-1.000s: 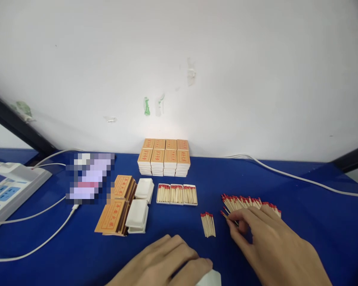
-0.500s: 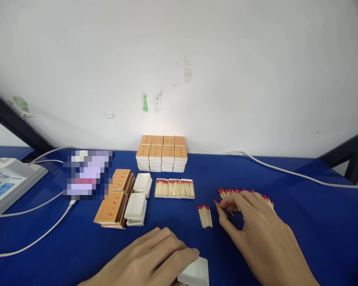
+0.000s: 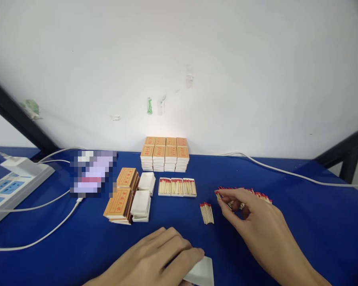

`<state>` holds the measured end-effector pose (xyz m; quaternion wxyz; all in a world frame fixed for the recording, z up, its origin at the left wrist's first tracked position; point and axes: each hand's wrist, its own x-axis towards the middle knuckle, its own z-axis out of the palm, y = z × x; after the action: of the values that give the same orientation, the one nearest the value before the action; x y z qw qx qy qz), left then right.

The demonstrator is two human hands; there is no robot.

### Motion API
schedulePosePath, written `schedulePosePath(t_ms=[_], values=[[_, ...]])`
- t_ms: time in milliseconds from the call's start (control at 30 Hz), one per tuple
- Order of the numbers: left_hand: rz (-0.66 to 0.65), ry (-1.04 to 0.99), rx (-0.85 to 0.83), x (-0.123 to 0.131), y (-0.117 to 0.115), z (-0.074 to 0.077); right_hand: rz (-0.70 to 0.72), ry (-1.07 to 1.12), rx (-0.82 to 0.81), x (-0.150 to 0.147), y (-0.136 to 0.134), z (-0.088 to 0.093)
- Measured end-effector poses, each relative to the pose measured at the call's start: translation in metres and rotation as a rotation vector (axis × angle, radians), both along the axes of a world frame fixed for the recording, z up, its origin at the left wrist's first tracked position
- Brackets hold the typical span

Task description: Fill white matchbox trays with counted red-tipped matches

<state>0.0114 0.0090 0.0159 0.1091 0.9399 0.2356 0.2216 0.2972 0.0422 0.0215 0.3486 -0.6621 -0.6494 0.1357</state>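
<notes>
My right hand [image 3: 250,216] reaches into a loose pile of red-tipped matches [image 3: 256,196] on the blue table, with thumb and fingers pinched on a few matches at the pile's left end. A small bundle of matches [image 3: 207,212] lies just left of that hand. My left hand [image 3: 155,260] rests at the near edge, fingers closed over a white inner tray of a matchbox [image 3: 201,272]. Three filled trays [image 3: 177,186] sit side by side beyond the bundle.
Stacked orange matchboxes [image 3: 165,154] stand against the wall. Orange sleeves [image 3: 121,194] and empty white trays [image 3: 143,194] are piled to the left. A white power strip [image 3: 8,182], a blurred object [image 3: 92,172] and white cables [image 3: 41,222] lie at the far left.
My right hand shifted left and slightly farther back across the match pile, pinching matches at its left end. My left hand slid the white tray a little to the left.
</notes>
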Motion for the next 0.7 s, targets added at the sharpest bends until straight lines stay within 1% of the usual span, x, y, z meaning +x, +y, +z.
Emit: schedulePosePath(t_ms=[67,100,167,233,300,400,467,500,600,700], values=[[-0.013,-0.029,0.001,0.002,0.001,-0.008,0.003,-0.025,0.015,0.001,0.001,0.001],[-0.026,-0.132,0.084,0.003,0.001,-0.013,0.0,-0.038,0.018,0.001,0.001,0.001],[-0.009,-0.145,0.114,0.004,0.003,-0.022,0.0,-0.055,0.014,0.002,0.001,0.003],[0.008,-0.143,0.12,0.004,0.004,-0.027,0.012,-0.061,0.005,0.004,0.002,0.003],[0.011,-0.136,0.115,0.004,0.005,-0.025,0.034,-0.065,-0.005,0.006,0.002,0.002],[0.019,-0.102,0.11,0.004,0.003,-0.014,0.053,-0.071,-0.034,0.007,0.001,-0.001],[0.05,-0.036,0.079,0.004,0.002,-0.008,0.057,-0.064,-0.059,0.007,0.001,-0.002],[0.048,-0.048,0.089,0.004,0.001,-0.006,0.057,-0.054,-0.074,0.006,0.001,-0.002],[0.05,-0.092,0.103,0.004,-0.001,-0.004,0.072,0.004,-0.121,0.004,0.0,0.0],[0.045,-0.068,0.059,0.005,-0.001,-0.003,0.104,0.083,-0.181,-0.002,-0.002,0.002]])
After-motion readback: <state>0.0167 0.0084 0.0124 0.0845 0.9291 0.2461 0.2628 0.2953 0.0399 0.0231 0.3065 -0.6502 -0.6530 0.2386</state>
